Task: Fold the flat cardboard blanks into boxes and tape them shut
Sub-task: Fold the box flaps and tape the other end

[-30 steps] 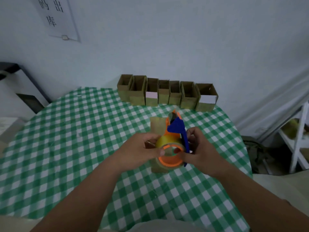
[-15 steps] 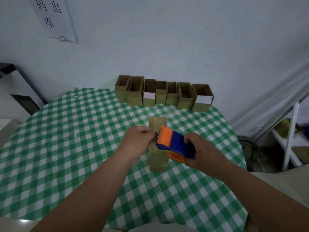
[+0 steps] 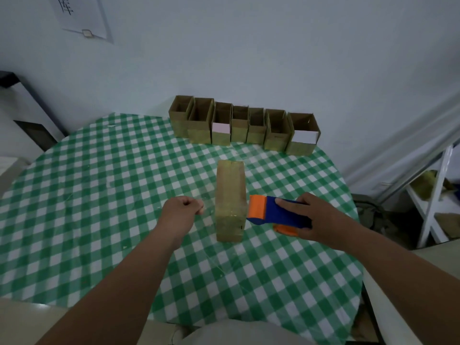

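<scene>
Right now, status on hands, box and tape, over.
Right hand grips tape dispenser beside the box. Left hand pinches stretched clear tape. Seven open boxes lined up behind. Nothing in the way.

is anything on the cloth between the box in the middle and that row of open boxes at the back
Nothing visible. The cardboard box lies on the checked tablecloth, and only bare cloth shows between its far end and the row of open boxes. The left hand and the right hand with the tape dispenser flank its near end.

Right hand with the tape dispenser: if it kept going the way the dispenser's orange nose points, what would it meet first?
Probably the cardboard box. The tape dispenser in the right hand points left at the box's near side, nearly touching it; the exact gap is unclear.
</scene>
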